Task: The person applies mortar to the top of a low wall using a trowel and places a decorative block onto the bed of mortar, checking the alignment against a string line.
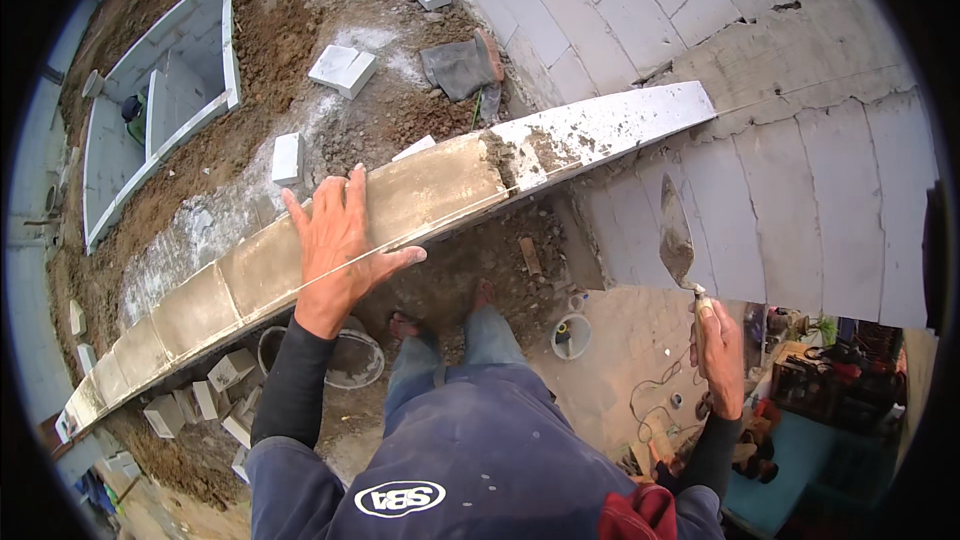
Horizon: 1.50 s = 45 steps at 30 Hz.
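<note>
My left hand (340,245) rests with its fingers spread on top of a long low block wall (430,185), over its near edge. A thin string runs along that edge and passes by my hand. In my right hand (718,358), a pointing trowel (677,240) is gripped by its handle, blade pointing up and away, in front of the pale block wall. The wall's top is coated with smooth grey-brown mortar on the left and middle. Farther right, past a rough lump of mortar (497,158), the top shows white block (610,125) with scattered crumbs.
Loose white blocks (343,70) lie on the soil beyond the wall, near a grey sack (462,70). Below me stand a white bucket (572,336), a mortar tub (355,358) and a pile of blocks (205,398). A tall block wall (800,200) rises at right.
</note>
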Motion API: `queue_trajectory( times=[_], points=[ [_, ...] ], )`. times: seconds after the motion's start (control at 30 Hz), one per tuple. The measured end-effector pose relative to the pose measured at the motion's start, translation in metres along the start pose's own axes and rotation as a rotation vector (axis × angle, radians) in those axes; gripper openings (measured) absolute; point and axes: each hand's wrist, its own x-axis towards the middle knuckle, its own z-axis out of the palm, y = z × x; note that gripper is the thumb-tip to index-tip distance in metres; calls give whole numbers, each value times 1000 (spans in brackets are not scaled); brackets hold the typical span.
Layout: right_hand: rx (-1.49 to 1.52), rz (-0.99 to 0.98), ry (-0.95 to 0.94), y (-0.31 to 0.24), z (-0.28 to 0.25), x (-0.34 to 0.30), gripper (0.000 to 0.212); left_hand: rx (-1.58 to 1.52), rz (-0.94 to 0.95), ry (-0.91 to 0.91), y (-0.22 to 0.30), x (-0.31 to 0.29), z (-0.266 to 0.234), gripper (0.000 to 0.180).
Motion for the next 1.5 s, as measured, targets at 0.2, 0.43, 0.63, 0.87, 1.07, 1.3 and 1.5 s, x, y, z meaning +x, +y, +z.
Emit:
queue_trajectory(
  times=[0.2,0.43,0.63,0.87,1.07,1.3,1.5],
  points=[
    [210,-194,229,-38,-92,18,25,-49,56,-4,44,43,20,105],
    [-107,-148,-665,-39,-169,162,26,-311,28,-188,68,113,51,80],
    [-159,-41,-1086,-80,-27,200,24,-298,-388,64,77,138,42,47],
    [-167,-77,-950,-102,19,205,29,-232,-292,23,71,103,34,55],
    [-179,-291,-1053,-106,46,190,35,-74,-183,-8,83,78,38,57],
    [-220,88,-694,-95,-61,216,30,-101,-248,-37,93,67,39,69],
    [-363,162,-539,-96,-222,145,38,-211,-326,-43,108,65,38,84]
  ],
)
